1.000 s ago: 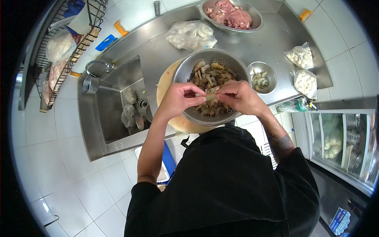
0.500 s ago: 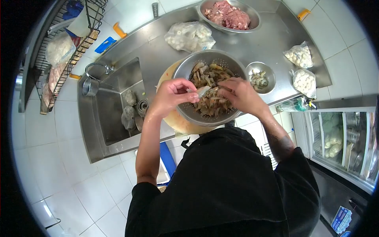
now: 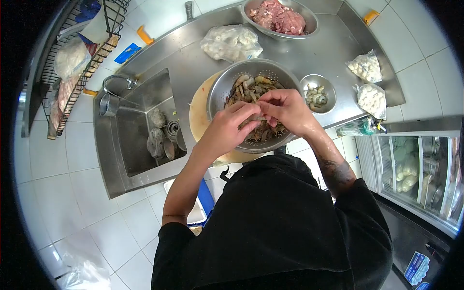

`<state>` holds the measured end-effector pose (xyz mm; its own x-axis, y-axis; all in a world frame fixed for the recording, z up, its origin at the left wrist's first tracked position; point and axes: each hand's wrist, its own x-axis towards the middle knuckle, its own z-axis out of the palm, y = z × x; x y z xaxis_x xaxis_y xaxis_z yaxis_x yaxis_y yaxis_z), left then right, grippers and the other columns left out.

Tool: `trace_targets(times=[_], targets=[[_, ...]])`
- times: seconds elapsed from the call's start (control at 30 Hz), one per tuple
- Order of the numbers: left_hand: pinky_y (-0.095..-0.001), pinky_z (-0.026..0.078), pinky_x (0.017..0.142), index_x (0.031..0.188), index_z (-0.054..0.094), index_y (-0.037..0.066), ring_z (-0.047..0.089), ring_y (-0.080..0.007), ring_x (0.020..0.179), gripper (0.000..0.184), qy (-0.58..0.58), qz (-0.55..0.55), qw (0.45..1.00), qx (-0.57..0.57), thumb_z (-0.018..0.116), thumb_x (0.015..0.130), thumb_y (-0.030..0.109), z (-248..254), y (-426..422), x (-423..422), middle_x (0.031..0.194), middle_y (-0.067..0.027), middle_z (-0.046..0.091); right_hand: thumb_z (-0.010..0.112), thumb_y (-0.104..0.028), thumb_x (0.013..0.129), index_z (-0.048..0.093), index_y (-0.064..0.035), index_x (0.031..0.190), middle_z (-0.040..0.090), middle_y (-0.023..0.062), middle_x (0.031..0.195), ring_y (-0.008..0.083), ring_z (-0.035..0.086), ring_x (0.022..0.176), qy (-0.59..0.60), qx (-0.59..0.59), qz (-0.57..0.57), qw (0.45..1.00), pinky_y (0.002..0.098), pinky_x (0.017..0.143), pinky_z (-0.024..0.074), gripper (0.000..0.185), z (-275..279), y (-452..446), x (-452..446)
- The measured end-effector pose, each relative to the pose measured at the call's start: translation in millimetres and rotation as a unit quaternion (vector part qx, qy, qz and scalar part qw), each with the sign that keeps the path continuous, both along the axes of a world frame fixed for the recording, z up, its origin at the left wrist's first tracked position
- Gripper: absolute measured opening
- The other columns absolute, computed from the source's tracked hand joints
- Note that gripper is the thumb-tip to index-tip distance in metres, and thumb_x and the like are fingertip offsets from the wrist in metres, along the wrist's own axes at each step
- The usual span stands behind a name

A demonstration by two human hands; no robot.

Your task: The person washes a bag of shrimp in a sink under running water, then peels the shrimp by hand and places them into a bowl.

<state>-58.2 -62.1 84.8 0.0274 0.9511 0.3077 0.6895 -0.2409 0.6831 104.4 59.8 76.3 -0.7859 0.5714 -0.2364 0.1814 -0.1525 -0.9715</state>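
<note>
My left hand (image 3: 233, 126) and my right hand (image 3: 286, 110) meet over a perforated metal colander (image 3: 217, 82) full of shell-on shrimp (image 3: 256, 87). Both sets of fingertips pinch one shrimp (image 3: 261, 117), mostly hidden behind them. A round cutting board (image 3: 197, 108) lies under the colander. Just right of the colander, a small metal bowl (image 3: 331, 94) holds several peeled shrimp (image 3: 315, 96).
At the back stand a large bowl (image 3: 313, 30) of raw meat and a bag of pale pieces (image 3: 231, 43). Two small bags (image 3: 366, 67) lie at the right edge. Left are a sink (image 3: 137, 145) and wire rack (image 3: 99, 58); a glass-door fridge (image 3: 420, 169) stands right.
My right hand has lifted from the shrimp pile and come together with my left hand on the shrimp. My left hand has shifted slightly right and down. A plastic bag now shows at lower left.
</note>
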Motion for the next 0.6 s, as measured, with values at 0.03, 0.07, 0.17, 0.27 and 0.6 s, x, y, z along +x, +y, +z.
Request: trace_targets(times=[0.03,0.07,0.17,0.27,0.6], targets=[[-0.0407,0.053,0.072,0.097,0.061,0.005,0.066,-0.0319,0.084,0.022,-0.008,-0.004,1.0,-0.001,0.075,0.081,0.006,1.3,1.1,0.3,0.093,-0.0109,0.064,0.064,-0.009,0.096,0.068,0.0029,0.098,0.063,0.0026,0.073,0.0076,0.058,0.062,0.0,0.012,0.004,1.0,0.0232,0.055,0.0487,0.013,1.8,0.7,0.9],[-0.0436,0.053,0.071,0.096,0.06,0.006,0.066,-0.0349,0.085,0.02,-0.016,-0.009,1.0,-0.003,0.074,0.081,0.006,1.6,1.4,0.4,0.093,-0.0116,0.064,0.064,-0.009,0.096,0.068,0.003,0.099,0.063,0.0027,0.073,0.0074,0.058,0.062,0.0,0.023,0.008,1.0,0.023,0.055,0.0488,0.013,3.1,0.5,1.7],[-0.0359,0.053,0.07,0.09,0.058,0.003,0.066,-0.0264,0.08,0.021,-0.008,-0.007,1.0,-0.015,0.077,0.08,0.003,0.2,1.9,0.2,0.092,-0.01,0.066,0.064,-0.008,0.095,0.068,0.0033,0.1,0.063,0.0027,0.075,0.0069,0.058,0.063,0.004,0.027,-0.008,1.0,0.0226,0.056,0.0489,0.013,7.2,-1.4,2.0],[-0.0345,0.053,0.067,0.086,0.057,0.002,0.066,-0.0241,0.079,0.021,-0.061,-0.006,0.998,-0.008,0.077,0.079,0.0,-6.9,2.2,-4.7,0.091,-0.0106,0.066,0.066,-0.011,0.094,0.07,0.003,0.098,0.065,0.0026,0.074,0.0071,0.06,0.063,0.03,0.02,-0.049,0.998,0.0232,0.055,0.0512,0.016,-3.2,-1.5,3.0],[-0.0337,0.054,0.073,0.095,0.064,0.002,0.066,-0.0265,0.082,0.023,-0.074,0.027,0.996,-0.051,0.079,0.08,0.011,-25.1,-11.4,-20.7,0.096,-0.0107,0.069,0.065,-0.008,0.095,0.068,0.0002,0.104,0.065,0.001,0.079,0.0061,0.056,0.066,-0.036,0.16,-0.008,0.986,0.0244,0.062,0.0496,0.013,-8.8,23.2,33.6]])
